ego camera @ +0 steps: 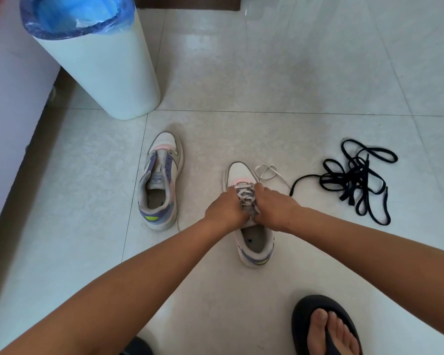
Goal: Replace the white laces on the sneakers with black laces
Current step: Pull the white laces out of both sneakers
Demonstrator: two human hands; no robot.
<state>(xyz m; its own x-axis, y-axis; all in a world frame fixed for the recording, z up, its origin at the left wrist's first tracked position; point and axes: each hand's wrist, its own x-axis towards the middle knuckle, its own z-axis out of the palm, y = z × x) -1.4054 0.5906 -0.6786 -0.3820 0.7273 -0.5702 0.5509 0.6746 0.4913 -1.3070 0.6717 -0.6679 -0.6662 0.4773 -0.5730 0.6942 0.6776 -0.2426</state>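
Both hands, left [224, 208] and right [273, 207], curl over the right sneaker [251, 213] at picture centre, pinching its white lace [246, 194]; this looks like the unlacing step. The other sneaker [160, 180], at 9 o'clock, is already bare. Next: pull each crossing free, then reach for the black laces [356, 180] lying at 3 o'clock on the floor [267, 73].

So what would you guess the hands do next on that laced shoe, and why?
Probably pull the white lace out of its next crossing. Both the left hand and right hand grip at the laced sneaker, still criss-crossed, one end loose on the floor. The other sneaker is already bare, and the black laces lie unused.
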